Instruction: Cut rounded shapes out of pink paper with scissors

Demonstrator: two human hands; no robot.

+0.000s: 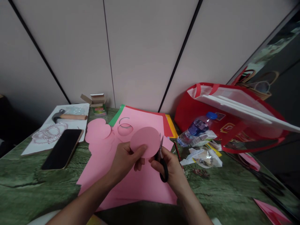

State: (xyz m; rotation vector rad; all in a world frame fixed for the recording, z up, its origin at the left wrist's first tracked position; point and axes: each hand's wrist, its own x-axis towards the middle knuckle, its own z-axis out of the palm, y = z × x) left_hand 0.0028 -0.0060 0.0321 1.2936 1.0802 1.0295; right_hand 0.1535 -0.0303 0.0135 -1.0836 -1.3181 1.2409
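My left hand (132, 156) pinches a round pink paper disc (147, 137) by its lower left edge, thumb on top. Black-handled scissors (164, 168) are gripped in my right hand (172, 165), their blades pointing up along the disc's right edge. Whether the blades touch the paper I cannot tell. Beneath both hands lie large pink paper sheets (140, 190). More pink round pieces (97, 129) lie overlapping to the left of the hands. Behind the disc, a sheet with round cut-outs rests on green, red and yellow sheets.
On the left are a black phone (63, 149), a hammer (70, 116), beaded strands (49, 132) and a small open box (98, 106). To the right stand a tilted water bottle (198, 128), plastic wrappers (206, 156) and a red bag (187, 106). A wall closes the back.
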